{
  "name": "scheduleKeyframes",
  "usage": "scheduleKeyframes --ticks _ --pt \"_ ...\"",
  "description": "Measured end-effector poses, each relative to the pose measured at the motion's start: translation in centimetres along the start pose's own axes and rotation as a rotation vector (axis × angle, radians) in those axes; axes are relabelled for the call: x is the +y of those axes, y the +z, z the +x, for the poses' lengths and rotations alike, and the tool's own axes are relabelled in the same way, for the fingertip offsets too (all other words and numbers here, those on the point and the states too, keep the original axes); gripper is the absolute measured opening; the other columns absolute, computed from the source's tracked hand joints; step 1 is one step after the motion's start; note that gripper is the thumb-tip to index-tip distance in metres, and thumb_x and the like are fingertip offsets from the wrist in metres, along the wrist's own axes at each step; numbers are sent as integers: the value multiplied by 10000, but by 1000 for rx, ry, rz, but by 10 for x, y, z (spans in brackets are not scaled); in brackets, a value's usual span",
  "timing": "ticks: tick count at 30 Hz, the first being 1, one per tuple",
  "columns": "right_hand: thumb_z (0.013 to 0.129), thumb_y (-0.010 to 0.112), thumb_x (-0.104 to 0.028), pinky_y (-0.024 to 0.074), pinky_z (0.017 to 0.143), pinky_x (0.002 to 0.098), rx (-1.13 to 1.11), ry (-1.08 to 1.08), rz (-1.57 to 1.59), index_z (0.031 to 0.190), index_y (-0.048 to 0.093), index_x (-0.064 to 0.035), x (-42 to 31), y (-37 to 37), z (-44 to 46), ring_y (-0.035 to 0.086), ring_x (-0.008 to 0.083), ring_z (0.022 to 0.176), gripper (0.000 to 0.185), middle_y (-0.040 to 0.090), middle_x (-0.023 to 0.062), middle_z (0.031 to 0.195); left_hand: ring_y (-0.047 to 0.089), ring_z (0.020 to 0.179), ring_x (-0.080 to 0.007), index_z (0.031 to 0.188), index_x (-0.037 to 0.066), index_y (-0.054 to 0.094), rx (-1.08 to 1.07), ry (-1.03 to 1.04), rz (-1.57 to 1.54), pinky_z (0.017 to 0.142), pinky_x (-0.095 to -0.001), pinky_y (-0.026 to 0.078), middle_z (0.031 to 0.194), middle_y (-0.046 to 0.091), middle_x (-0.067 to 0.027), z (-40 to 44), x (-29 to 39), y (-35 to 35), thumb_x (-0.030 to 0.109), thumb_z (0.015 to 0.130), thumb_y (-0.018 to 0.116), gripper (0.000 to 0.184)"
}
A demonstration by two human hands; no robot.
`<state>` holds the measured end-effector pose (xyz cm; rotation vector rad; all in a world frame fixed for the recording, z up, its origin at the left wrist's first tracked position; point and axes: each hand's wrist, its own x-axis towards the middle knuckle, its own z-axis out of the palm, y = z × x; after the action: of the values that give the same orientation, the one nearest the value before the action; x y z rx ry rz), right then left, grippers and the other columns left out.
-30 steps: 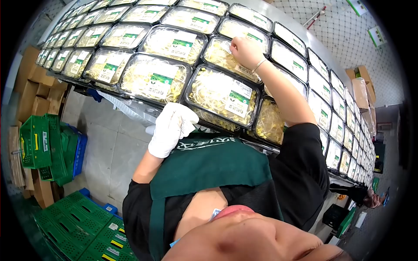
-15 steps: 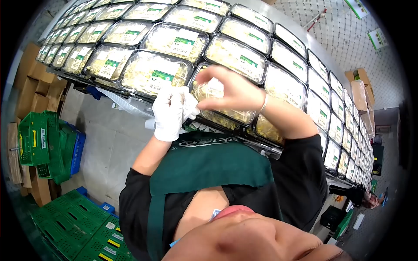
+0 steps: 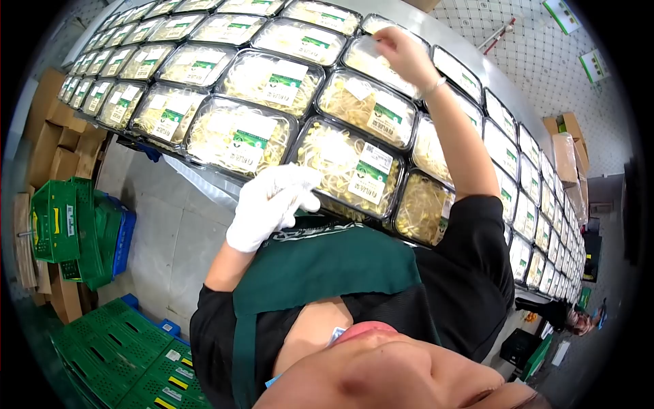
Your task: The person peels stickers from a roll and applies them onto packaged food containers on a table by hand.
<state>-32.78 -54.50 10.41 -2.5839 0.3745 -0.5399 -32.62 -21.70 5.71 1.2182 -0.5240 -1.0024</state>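
My left hand (image 3: 274,204), in a white glove, is at the near edge of the table with its fingers loosely curled together. Its fingertips lie beside the near left corner of a black tray of bean sprouts (image 3: 334,160), which has a clear lid and a green and white label. Whatever may be between those fingers is hidden. Farther back, my bare right hand (image 3: 403,56) reaches over another sprout tray (image 3: 371,61), fingers bent and pinched at its lid. What it grips is too blurred to make out. A ring-like band circles the right wrist.
Rows of similar lidded sprout trays (image 3: 272,85) cover the long table. Green crates (image 3: 112,347) and a blue crate (image 3: 124,235) are stacked on the floor to the left, near cardboard boxes (image 3: 58,129). Another person (image 3: 555,310) is far off at the right.
My right hand has moved away from the near tray and from my left hand, up to a tray farther back. My left hand has shifted slightly toward me, and the near tray's lid now shows.
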Motion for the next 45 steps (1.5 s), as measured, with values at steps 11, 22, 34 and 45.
scheduleKeyframes --ticks 11,22,34,45 --pt "818 461 -264 396 842 398 225 -193 -765 1122 475 -95 86 48 16 492 307 998 347 525 124 1094 412 1163 -234 1281 -75 263 -117 207 -274 856 -309 432 1284 383 -161 6 -4 -2 -71 746 414 555" --pt "795 461 -182 448 743 393 5 36 -502 879 585 -54 99 53 41 554 335 833 197 574 179 852 550 1001 -210 1191 -95 388 -80 77 -193 764 -258 486 1164 503 -168 9 -7 3 -37 804 415 392" --pt "830 318 -554 157 1027 442 -251 81 -588 1293 319 -106 80 50 5 206 247 1281 645 260 107 1373 574 930 -186 1152 -107 423 -51 195 -253 750 -247 483 1060 558 -175 5 -7 0 -13 818 396 348" --pt "688 712 -183 447 691 284 -405 -402 671 832 628 -47 -106 48 -91 564 185 757 215 605 59 759 534 498 -81 914 -53 520 408 396 -96 423 -180 410 664 592 -94 9 -21 9 -40 767 538 148"
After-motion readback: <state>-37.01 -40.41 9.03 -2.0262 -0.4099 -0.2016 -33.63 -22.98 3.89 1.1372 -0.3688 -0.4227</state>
